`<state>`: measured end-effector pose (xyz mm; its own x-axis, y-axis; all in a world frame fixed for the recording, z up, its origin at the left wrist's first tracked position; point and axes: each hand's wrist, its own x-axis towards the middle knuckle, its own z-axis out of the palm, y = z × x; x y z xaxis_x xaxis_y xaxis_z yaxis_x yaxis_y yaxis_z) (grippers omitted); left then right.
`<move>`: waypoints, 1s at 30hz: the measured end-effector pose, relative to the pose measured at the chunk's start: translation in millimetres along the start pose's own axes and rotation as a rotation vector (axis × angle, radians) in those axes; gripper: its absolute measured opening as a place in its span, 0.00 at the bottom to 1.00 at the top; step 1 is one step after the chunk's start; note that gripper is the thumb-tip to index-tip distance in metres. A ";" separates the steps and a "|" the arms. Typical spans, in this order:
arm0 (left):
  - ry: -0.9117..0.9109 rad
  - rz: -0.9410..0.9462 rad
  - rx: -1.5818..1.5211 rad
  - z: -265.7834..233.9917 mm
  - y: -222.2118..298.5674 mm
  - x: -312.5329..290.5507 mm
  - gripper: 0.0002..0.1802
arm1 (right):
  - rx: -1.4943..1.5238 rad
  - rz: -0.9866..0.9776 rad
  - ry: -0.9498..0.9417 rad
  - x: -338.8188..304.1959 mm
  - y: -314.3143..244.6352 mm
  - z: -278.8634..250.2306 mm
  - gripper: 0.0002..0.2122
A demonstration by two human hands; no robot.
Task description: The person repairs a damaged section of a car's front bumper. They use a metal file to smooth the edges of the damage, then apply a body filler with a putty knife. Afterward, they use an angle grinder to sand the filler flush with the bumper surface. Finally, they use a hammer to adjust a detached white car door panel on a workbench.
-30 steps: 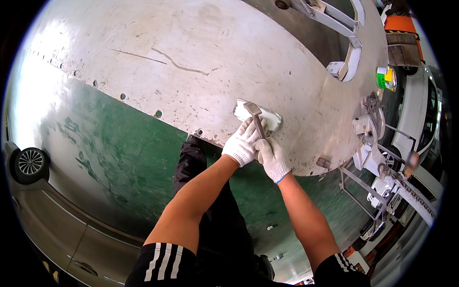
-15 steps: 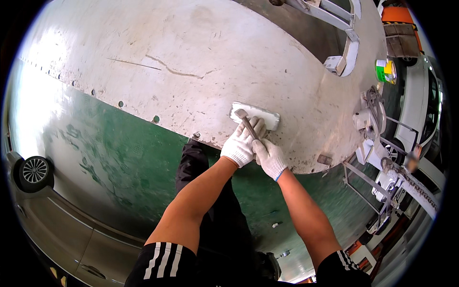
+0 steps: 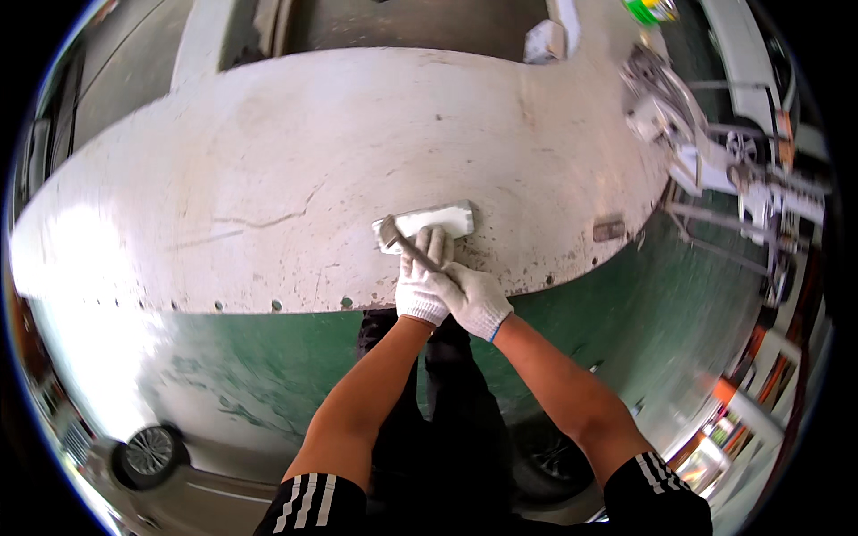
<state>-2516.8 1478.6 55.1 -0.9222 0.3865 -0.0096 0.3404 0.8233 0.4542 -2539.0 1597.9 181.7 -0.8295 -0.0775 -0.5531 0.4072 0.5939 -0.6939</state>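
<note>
A broad, pale, scuffed panel (image 3: 268, 170) spreads in front of me, with a row of holes along its near edge. On it lies a white rectangular block (image 3: 445, 217). My left hand (image 3: 422, 290), in a white knit glove, lies with its fingers stretched onto the block's near side; its thumb is hidden. Across that hand's knuckles runs the brown handle of a hammer-like tool (image 3: 390, 232), its short dark head resting over the block's left end. My right hand (image 3: 474, 299), gloved too, is closed round the handle's lower end and overlaps the left.
A crack (image 3: 273, 221) marks the panel left of the block. Small brown object (image 3: 609, 229) sits near the right edge. Farther right stand a grey power tool (image 3: 657, 107) and a metal frame (image 3: 715, 223). A car (image 3: 214, 496) is at lower left on green floor.
The view has turned, so the panel's near edge now runs almost level. Both hands keep the same hold, the tool still lying across the left hand and over the block.
</note>
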 end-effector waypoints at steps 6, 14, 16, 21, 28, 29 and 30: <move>-0.006 0.017 0.117 7.8 2.3 8.4 0.37 | 0.052 -0.014 0.006 -1.6 23.1 4.3 0.24; 0.158 0.121 0.053 -20.2 11.3 12.1 0.36 | 0.329 0.190 0.282 -43.3 65.5 1.4 0.26; 0.155 0.090 0.042 -28.9 7.6 15.3 0.37 | 0.379 0.216 0.283 -45.3 77.7 13.5 0.26; 0.037 0.111 0.257 -44.7 -8.1 42.2 0.41 | 0.499 0.136 0.298 -55.0 94.1 22.9 0.24; -0.248 -0.127 0.308 -65.4 23.5 72.3 0.47 | 1.237 0.311 0.375 -154.7 143.0 36.4 0.20; -0.280 -0.160 0.301 -61.6 30.0 68.7 0.48 | 1.325 0.369 0.380 -177.6 152.9 41.7 0.19; -0.235 -0.091 0.289 -53.2 29.0 59.9 0.48 | 1.414 0.399 0.377 -197.0 168.3 56.4 0.20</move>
<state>-2571.9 1503.5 115.0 -0.8952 0.3638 -0.2574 0.3278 0.9288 0.1729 -2285.5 1668.0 147.8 -0.5369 0.2313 -0.8113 0.4609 -0.7251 -0.5117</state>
